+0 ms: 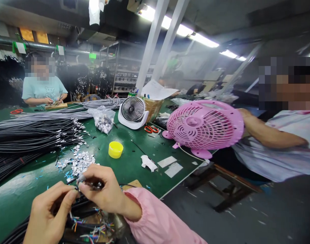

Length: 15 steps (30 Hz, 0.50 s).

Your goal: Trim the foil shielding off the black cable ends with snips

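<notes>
The green worktop (130, 166) spreads before me, black cables (30, 135) heaped on its left. My right hand (106, 188) and left hand (50, 211) nearly meet, just this side of silvery scraps (81, 162), each grip pinched narrow on a small dark cable end (77, 188).

A yellow tub (116, 149) sits on the green desk (129, 162). Nearer than the tub, the left hand (49, 211) and right hand (106, 189) pinch a dark cable end (77, 187). Left of the tub lie foil scraps (80, 162) and, farther left, black cables (30, 139); behind it stands a white fan (131, 112); right of it, a pink fan (203, 125).
</notes>
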Motion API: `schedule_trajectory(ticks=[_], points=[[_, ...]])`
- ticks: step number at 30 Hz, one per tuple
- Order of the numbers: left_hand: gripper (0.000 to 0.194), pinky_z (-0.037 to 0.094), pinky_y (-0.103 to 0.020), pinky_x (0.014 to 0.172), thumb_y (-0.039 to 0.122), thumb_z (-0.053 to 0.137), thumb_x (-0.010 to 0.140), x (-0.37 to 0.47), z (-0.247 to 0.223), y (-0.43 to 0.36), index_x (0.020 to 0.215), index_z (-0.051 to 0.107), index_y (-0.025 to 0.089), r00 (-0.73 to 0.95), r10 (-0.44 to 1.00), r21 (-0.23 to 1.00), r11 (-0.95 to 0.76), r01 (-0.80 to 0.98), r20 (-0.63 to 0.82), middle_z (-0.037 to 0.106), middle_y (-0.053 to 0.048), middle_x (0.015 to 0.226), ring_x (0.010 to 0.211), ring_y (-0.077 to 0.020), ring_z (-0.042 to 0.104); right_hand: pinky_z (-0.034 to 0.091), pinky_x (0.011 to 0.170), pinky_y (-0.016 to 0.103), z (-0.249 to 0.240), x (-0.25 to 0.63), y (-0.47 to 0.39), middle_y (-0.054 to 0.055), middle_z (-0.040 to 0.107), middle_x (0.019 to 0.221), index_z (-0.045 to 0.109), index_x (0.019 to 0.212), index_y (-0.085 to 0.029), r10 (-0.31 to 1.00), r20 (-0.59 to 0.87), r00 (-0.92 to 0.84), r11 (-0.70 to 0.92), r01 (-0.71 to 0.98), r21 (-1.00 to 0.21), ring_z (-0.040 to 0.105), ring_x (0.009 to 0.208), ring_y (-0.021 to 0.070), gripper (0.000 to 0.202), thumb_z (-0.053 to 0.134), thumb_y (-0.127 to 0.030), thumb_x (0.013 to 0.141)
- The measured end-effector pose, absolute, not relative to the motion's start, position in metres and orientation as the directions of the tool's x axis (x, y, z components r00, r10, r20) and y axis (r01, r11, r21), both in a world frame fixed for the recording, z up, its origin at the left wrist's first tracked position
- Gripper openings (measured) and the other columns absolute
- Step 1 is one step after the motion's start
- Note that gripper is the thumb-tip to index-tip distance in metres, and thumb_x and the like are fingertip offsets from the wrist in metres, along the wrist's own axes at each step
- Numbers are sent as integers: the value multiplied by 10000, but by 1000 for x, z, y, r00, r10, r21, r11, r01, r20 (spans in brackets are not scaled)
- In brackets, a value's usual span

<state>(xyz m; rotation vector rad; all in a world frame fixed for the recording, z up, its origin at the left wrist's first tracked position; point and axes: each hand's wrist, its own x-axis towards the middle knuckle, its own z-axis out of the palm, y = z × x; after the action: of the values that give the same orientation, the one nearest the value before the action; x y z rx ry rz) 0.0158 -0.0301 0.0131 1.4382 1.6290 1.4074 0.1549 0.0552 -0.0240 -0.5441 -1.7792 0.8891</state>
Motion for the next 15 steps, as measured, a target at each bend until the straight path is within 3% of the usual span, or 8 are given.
schedule_trajectory(ticks=[5,10,15], points=[[296,410,-199,395,528,701,757,17,12,-29,691,769,247,-262,940,922,-113,371,220,664,14,594,462,-129,536,462,541,292,-31,156,53,38,642,683,635,725,-197,625,725,-291,766,50,-641,561,568,154,63,691,-171,737],[288,431,-198,403,519,702,754,18,12,-29,669,765,251,-278,930,916,-125,381,242,661,9,559,524,-159,617,485,518,305,-47,156,50,59,677,708,686,718,-218,627,740,-245,778,161,-607,598,553,171,74,758,-233,703],[268,443,-219,425,508,725,740,18,8,-30,654,743,255,-314,906,904,-142,404,283,652,24,535,477,-156,614,501,496,314,-59,159,53,48,595,594,679,603,-241,624,724,-295,780,185,-597,550,502,171,183,802,-329,707]])
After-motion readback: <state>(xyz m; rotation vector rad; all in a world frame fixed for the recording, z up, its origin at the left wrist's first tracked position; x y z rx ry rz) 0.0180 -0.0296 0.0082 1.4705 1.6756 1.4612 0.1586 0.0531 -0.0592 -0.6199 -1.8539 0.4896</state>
